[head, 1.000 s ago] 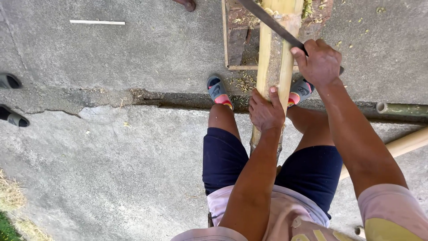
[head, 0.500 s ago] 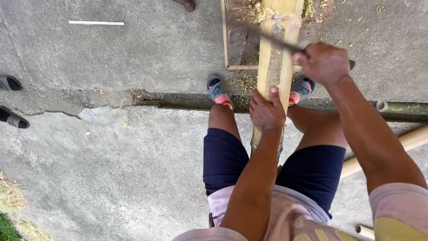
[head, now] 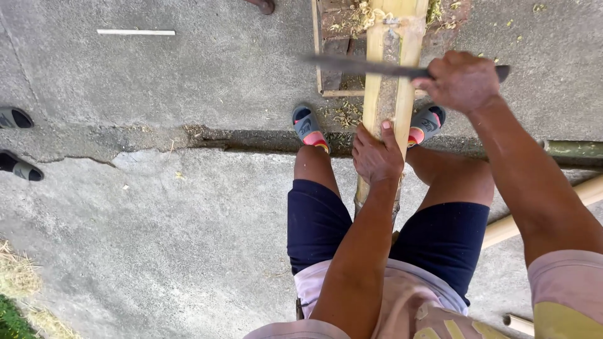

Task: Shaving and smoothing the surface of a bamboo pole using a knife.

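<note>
A pale bamboo pole (head: 391, 88) runs away from me between my knees, its skin partly shaved. My left hand (head: 375, 156) grips the pole near my lap and holds it steady. My right hand (head: 461, 81) is closed on the handle of a long dark blade (head: 358, 64), which lies crosswise over the pole further out, blurred by motion. Both my feet wear striped sandals (head: 306, 127) beside the pole.
Shavings lie around a wooden frame (head: 330, 50) under the pole's far end. More bamboo poles (head: 568, 207) lie at my right. A crack crosses the concrete. Another person's dark sandals (head: 19, 164) are at the left edge. A thin white stick (head: 135, 32) lies far left.
My right hand has swung the blade from pointing steeply up-left to lying almost level across the pole, and moved a little right. My left hand has kept its grip.
</note>
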